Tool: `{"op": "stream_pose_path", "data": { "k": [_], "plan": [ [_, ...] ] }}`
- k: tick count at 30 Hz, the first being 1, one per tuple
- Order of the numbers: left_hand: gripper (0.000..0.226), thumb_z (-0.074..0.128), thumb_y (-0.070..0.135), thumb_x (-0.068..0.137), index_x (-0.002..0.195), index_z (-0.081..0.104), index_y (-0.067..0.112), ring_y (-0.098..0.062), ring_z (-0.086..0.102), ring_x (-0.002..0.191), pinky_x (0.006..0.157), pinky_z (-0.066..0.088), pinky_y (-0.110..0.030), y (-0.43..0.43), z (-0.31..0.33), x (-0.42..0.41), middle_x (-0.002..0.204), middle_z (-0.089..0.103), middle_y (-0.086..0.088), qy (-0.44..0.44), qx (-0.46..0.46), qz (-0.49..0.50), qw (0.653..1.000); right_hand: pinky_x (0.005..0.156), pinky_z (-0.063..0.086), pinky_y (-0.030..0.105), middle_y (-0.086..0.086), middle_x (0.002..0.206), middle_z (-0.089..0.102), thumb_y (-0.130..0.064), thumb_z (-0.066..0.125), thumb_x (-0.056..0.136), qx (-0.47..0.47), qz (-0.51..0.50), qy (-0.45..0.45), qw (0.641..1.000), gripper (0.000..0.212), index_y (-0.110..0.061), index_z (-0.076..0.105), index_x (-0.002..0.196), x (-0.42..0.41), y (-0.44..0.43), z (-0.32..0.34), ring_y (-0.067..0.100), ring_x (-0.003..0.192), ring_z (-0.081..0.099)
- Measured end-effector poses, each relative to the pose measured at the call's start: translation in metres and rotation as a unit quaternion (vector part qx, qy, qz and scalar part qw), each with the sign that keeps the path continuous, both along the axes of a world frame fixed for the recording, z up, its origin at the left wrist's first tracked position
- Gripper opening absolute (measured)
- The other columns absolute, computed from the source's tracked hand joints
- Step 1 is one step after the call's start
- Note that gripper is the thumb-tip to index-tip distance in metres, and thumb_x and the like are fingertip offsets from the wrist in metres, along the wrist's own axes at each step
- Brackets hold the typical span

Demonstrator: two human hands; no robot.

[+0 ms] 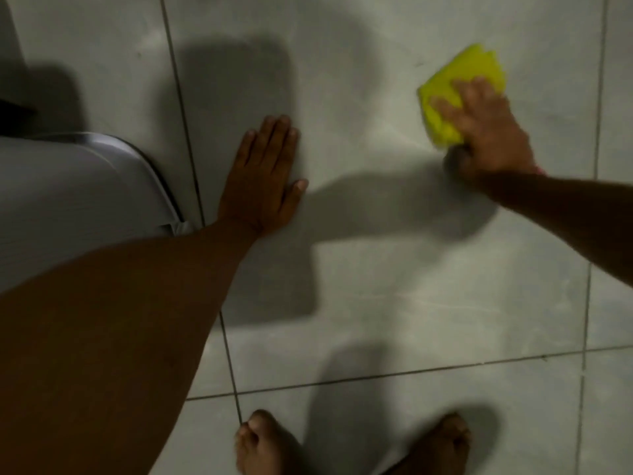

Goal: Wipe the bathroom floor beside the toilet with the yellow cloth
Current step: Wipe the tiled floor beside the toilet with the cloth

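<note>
On floor (394,269): right hand (489,132), yellow cloth (459,87).

Both arms bare to frame edge, no sleeves visible. Left hand (263,176): no rings, no watch; short nails, pale against fingers. Right hand (489,132): blurred, fingers bare, no rings discernible. Thin pink band (540,170) at right wrist, only small sliver showing; material cannot be told. Left foot (263,447) and right foot (442,447) both bare, no shoes or socks. Toes of left foot clear, those of right foot in shadow.
</note>
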State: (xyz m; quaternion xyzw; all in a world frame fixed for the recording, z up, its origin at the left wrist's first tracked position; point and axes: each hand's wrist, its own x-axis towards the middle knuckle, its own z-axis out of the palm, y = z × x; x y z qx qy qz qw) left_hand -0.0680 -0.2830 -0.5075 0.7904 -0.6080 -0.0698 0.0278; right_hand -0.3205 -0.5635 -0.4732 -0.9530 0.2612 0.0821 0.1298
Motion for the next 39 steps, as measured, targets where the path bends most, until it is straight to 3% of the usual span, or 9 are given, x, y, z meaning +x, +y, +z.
{"op": "stream_pose_path", "data": {
  "k": [3, 9, 15, 22, 25, 28, 34, 37, 39],
  "plan": [
    [0.073, 0.033, 0.048, 0.102, 0.160, 0.022, 0.005, -0.035, 0.017, 0.158, 0.129, 0.014, -0.051, 0.001, 0.000, 0.002, 0.169, 0.021, -0.018, -0.001, 0.001, 0.000, 1.000, 0.116, 0.012, 0.065, 0.016, 0.158, 0.025, -0.022, 0.045, 0.080, 0.005, -0.165, -0.040, 0.985, 0.069, -0.031, 0.031, 0.147, 0.056, 0.036, -0.004, 0.047, 0.144, 0.016],
    [0.072, 0.031, 0.048, 0.103, 0.160, 0.021, 0.005, -0.036, 0.016, 0.158, 0.129, 0.013, -0.051, 0.001, 0.001, 0.000, 0.169, 0.020, -0.018, 0.000, -0.001, -0.002, 1.000, 0.118, 0.012, 0.060, 0.001, 0.161, 0.018, -0.015, 0.055, 0.074, 0.048, 0.243, 0.063, 0.967, 0.085, -0.040, 0.023, 0.148, -0.075, 0.185, 0.010, 0.036, 0.149, 0.008],
    [0.072, 0.029, 0.049, 0.103, 0.161, 0.019, 0.006, -0.036, 0.015, 0.158, 0.129, 0.012, -0.051, 0.001, -0.001, 0.001, 0.169, 0.018, -0.018, -0.001, -0.008, -0.001, 1.000, 0.114, 0.011, 0.068, 0.017, 0.158, 0.025, -0.014, 0.053, 0.069, 0.037, -0.184, 0.019, 0.982, 0.082, -0.030, 0.032, 0.147, -0.033, 0.199, 0.004, 0.048, 0.144, 0.013],
    [0.072, 0.032, 0.047, 0.102, 0.161, 0.018, 0.006, -0.038, 0.015, 0.158, 0.128, 0.012, -0.051, -0.001, 0.001, 0.001, 0.169, 0.018, -0.020, 0.007, -0.017, -0.001, 1.000, 0.119, 0.015, 0.056, -0.006, 0.161, 0.019, -0.012, 0.044, 0.076, 0.093, 0.170, 0.024, 0.981, 0.079, -0.045, 0.027, 0.145, -0.112, 0.286, 0.016, 0.028, 0.150, 0.005],
    [0.072, 0.033, 0.046, 0.103, 0.161, 0.019, 0.006, -0.037, 0.015, 0.158, 0.128, 0.012, -0.050, 0.001, 0.001, 0.001, 0.169, 0.018, -0.019, 0.006, -0.020, 0.002, 1.000, 0.116, 0.018, 0.058, 0.000, 0.160, 0.020, -0.012, 0.060, 0.066, 0.072, -0.012, 0.035, 0.997, 0.094, -0.044, 0.022, 0.145, -0.146, 0.242, 0.015, 0.030, 0.148, 0.009],
    [0.071, 0.033, 0.047, 0.103, 0.160, 0.020, 0.007, -0.037, 0.016, 0.158, 0.128, 0.011, -0.049, 0.003, -0.001, 0.000, 0.169, 0.019, -0.019, -0.002, -0.029, 0.001, 1.000, 0.111, 0.019, 0.070, 0.019, 0.156, 0.028, -0.012, 0.050, 0.070, 0.053, -0.255, -0.015, 0.965, 0.078, -0.031, 0.036, 0.144, -0.074, 0.212, 0.005, 0.049, 0.143, 0.015],
    [0.071, 0.035, 0.045, 0.101, 0.160, 0.023, 0.006, -0.036, 0.017, 0.157, 0.128, 0.014, -0.050, 0.000, 0.004, -0.002, 0.168, 0.021, -0.019, 0.008, -0.024, 0.011, 1.000, 0.119, 0.009, 0.056, -0.004, 0.163, 0.012, -0.022, 0.047, 0.069, 0.102, 0.085, 0.045, 0.990, 0.084, -0.046, 0.024, 0.146, -0.142, 0.251, 0.013, 0.029, 0.150, -0.001],
    [0.072, 0.034, 0.046, 0.101, 0.160, 0.023, 0.006, -0.036, 0.017, 0.157, 0.128, 0.014, -0.050, 0.002, 0.003, -0.002, 0.168, 0.021, -0.018, 0.000, -0.024, 0.007, 1.000, 0.113, 0.024, 0.064, 0.010, 0.158, 0.023, -0.013, 0.046, 0.071, 0.072, -0.111, 0.015, 0.991, 0.081, -0.033, 0.028, 0.147, -0.180, 0.209, 0.013, 0.039, 0.147, 0.013],
    [0.072, 0.032, 0.047, 0.102, 0.160, 0.022, 0.007, -0.036, 0.017, 0.157, 0.128, 0.013, -0.049, 0.001, 0.000, -0.001, 0.168, 0.021, -0.018, -0.001, -0.027, 0.004, 1.000, 0.111, 0.024, 0.067, 0.019, 0.156, 0.026, -0.013, 0.046, 0.072, 0.049, -0.326, -0.026, 0.944, 0.076, -0.024, 0.034, 0.146, -0.143, 0.169, 0.008, 0.047, 0.143, 0.017]
  ]
}}
